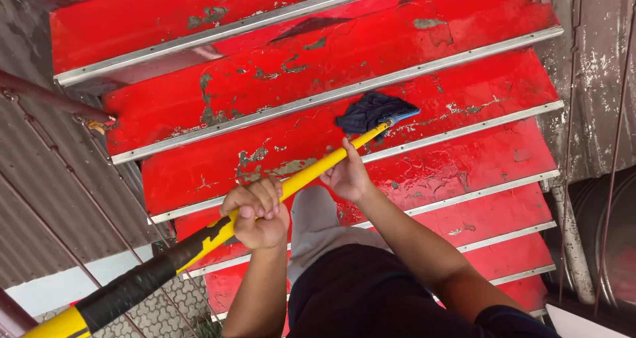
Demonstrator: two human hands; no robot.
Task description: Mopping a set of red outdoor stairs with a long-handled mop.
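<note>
While the person stands on the red stairs [464, 93] looking down, both hands are closed around a long yellow mop pole [311, 172]. Its long axis runs on a diagonal, from the lower left of the view, where a black wrapped section [139, 285] covers part of it, up to the right, where the blue mop head [401, 117] meets a step. Under that head sits a dark blue cloth [371, 111], bunched and lying on the wet tread just above a metal step edge [464, 129].

The left hand [257, 212] is wrapped fully round the pole, fingers curled over the top, just above the black section. The right hand [348, 173] grips further along, fingers round the pole from the underside, and is clearly the nearer of the 2 to the cloth. From that hand the cloth lies ahead and slightly to the right, straight along the line of the pole, 1 step edge beyond it.

Red paint on the treads is flaking in many patches, showing grey-green underneath. A rusty railing [46, 96] crosses the left side above corrugated sheeting [59, 199], and a stained wall [596, 59] stands at right
</note>
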